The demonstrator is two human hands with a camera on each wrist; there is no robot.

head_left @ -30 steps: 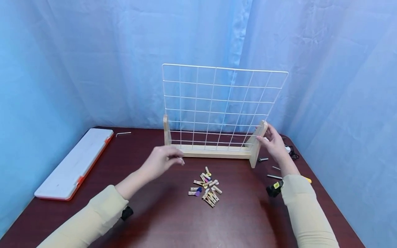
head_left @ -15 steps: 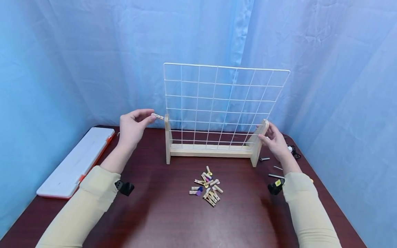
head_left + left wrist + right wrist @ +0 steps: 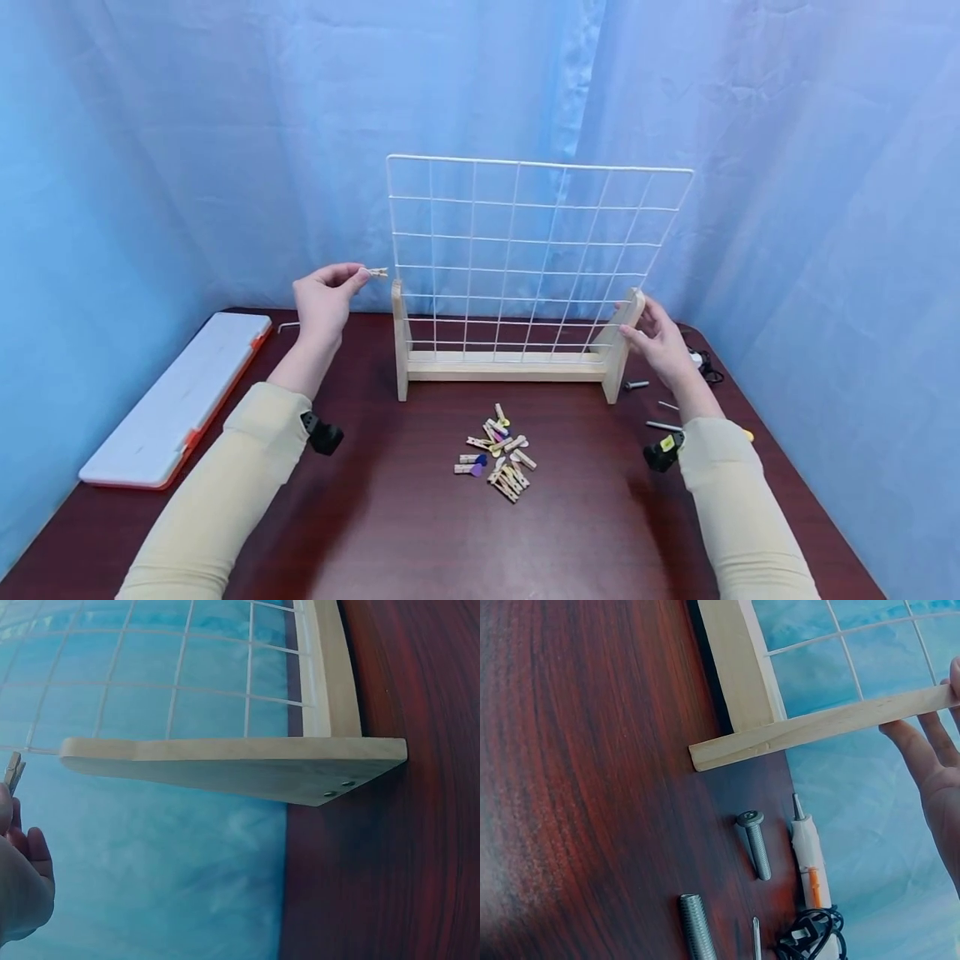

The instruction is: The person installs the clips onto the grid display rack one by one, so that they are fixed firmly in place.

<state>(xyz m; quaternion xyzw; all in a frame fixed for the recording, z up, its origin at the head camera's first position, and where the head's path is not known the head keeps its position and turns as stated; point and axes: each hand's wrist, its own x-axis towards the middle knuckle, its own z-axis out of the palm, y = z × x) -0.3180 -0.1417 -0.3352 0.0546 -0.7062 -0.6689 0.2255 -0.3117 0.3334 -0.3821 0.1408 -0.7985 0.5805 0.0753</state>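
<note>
We see our left hand (image 3: 322,308) raised at the left side of the rack, its thumb and forefinger pinching a small pale wooden clothespin (image 3: 378,272) that points away from the fingertips. Just beyond those fingertips, near the clothespin's far end, runs the left edge of a white wire grid (image 3: 517,243); the head view shows a slight gap between them. Below and to the right of the left fingers stands a flat, light wooden left end board (image 3: 401,350), joined by a pale wooden crossbar (image 3: 502,367) to a matching right end board (image 3: 618,358). Our right hand (image 3: 663,346) grips that right board, thumb on the near side and fingers reaching behind. Below the right fingers, a silver round-headed bolt (image 3: 756,847) lies on the dark red-brown wooden table (image 3: 577,542), near a white pen-shaped tool with a metal tip (image 3: 806,844) and a tangled black cable (image 3: 810,930). Between our hands, but lower and nearer to us, lies a loose pile of wooden clothespins with coloured hearts (image 3: 508,479). To the left of the left fingers, well apart, rests a long white case with orange edges (image 3: 176,400).
</note>
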